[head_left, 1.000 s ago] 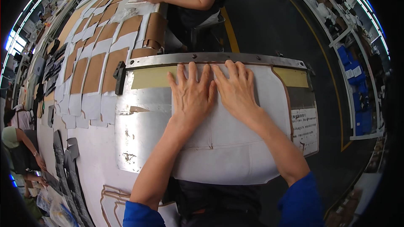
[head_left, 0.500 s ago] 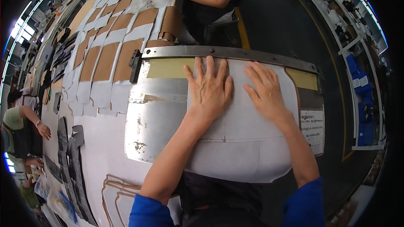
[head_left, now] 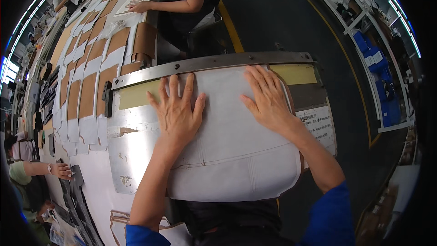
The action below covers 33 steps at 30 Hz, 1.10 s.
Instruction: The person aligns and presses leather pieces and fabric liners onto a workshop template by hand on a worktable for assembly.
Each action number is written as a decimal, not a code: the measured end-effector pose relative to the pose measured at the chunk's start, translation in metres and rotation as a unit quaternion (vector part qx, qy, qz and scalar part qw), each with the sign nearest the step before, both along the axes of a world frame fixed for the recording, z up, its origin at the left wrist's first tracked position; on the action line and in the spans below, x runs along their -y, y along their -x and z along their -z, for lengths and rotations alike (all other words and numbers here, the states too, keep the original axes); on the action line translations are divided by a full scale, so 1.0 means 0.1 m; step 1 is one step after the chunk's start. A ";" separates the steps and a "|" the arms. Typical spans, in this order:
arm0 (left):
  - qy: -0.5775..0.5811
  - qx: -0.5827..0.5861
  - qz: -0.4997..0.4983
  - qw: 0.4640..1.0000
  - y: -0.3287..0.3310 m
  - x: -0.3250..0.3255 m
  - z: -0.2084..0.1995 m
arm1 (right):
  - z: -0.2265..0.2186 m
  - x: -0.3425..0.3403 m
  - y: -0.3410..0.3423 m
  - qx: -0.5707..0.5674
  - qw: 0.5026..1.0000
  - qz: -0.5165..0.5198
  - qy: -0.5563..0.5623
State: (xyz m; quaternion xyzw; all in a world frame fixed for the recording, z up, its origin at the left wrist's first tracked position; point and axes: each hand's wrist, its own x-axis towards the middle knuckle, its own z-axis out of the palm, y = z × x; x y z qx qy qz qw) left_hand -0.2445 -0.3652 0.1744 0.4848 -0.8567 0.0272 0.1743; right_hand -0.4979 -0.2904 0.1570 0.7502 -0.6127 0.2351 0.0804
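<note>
A whitish panel point(head_left: 227, 123) with brown edging and stitched seams lies over a shiny metal plate point(head_left: 132, 155). Its far edge is at a metal bar point(head_left: 214, 63) that crosses the plate's far side, and its near part hangs over the plate's near edge. My left hand point(head_left: 177, 109) rests with fingers spread over the panel's left part, fingertips near the bar. To the right, my right hand point(head_left: 267, 98) is stretched out flat on the panel, its fingertips also close to the bar. Neither hand grips anything. Yellow strips point(head_left: 291, 74) show on the plate on both sides of the panel.
Rows of brown and white pieces point(head_left: 93, 82) cover the long table at left, with dark strips point(head_left: 77, 200) nearer me. A co-worker's arm point(head_left: 177, 5) is at the far side, another's hand point(head_left: 60, 171) at left. Shelving with blue bins point(head_left: 380, 73) stands right.
My view has turned, so plate and bar appear further left and tilted. The panel and both hands have slid slightly left along the bar. The co-worker's hand at left has moved over the dark strips.
</note>
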 end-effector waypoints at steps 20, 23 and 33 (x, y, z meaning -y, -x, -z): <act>-0.038 0.019 0.046 0.998 -0.06 0.02 -0.01 | -0.06 -0.08 -0.04 -0.033 0.998 0.052 0.008; -0.029 0.034 0.049 0.998 -0.05 0.04 0.02 | -0.02 -0.08 -0.04 -0.028 0.998 0.050 0.035; -0.016 0.012 0.082 0.996 -0.13 -0.01 -0.09 | -0.13 -0.09 -0.09 -0.071 0.996 0.050 0.004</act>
